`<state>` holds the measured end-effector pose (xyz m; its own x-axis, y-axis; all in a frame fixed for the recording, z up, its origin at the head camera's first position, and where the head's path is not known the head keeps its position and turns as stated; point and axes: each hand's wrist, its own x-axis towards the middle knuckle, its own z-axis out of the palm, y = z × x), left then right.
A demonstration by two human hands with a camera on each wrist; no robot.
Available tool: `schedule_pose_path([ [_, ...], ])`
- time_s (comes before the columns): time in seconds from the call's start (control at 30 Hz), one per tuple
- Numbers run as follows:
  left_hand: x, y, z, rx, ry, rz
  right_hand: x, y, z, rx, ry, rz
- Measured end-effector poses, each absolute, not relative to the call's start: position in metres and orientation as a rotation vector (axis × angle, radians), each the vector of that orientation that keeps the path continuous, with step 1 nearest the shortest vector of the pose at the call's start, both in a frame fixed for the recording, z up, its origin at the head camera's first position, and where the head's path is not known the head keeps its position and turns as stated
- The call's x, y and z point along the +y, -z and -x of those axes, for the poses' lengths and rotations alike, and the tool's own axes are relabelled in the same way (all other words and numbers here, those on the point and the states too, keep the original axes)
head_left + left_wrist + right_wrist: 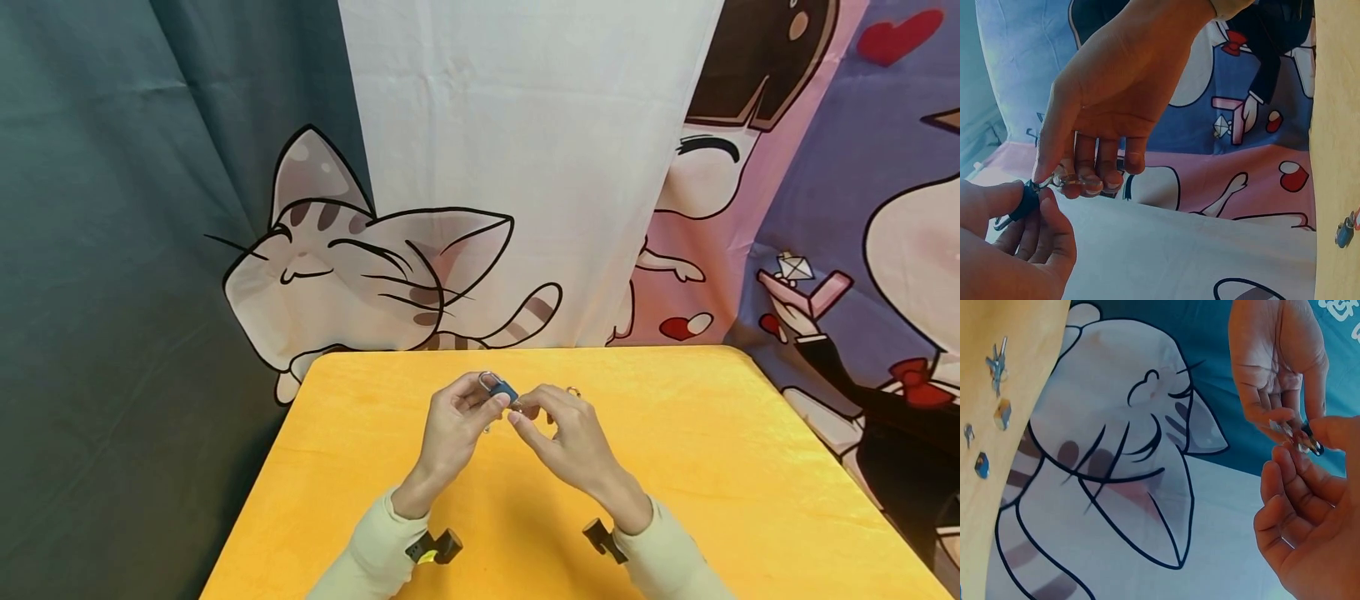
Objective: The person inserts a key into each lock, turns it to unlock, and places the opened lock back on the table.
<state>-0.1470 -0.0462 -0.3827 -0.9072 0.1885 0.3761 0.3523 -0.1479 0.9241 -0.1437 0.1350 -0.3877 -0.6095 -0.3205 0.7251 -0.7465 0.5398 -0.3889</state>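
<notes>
A small padlock with a blue body and a silvery shackle is held by the left hand, raised above the desk. In the head view it is tilted, its shackle pointed toward 10 o'clock and its other end toward 4 o'clock. Just at that end, a small metal key is pinched by the right hand, partly covered by fingers; whether it is seated cannot be told.

Two grips, one held blue padlock, one table, two wrist cameras, one printed cat
</notes>
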Motion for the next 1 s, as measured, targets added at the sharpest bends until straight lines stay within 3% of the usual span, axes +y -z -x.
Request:
schedule_pose_path([
  [0.37,-0.046,0.387,0.148,-2.006,2.027,0.743,0.146,0.368,0.139,-2.147,-0.863,-0.899],
  [1.0,-0.047,0.401,0.155,-1.999,1.268,0.996,0.155,0.358,0.135,-2.178,-0.574,-1.012],
])
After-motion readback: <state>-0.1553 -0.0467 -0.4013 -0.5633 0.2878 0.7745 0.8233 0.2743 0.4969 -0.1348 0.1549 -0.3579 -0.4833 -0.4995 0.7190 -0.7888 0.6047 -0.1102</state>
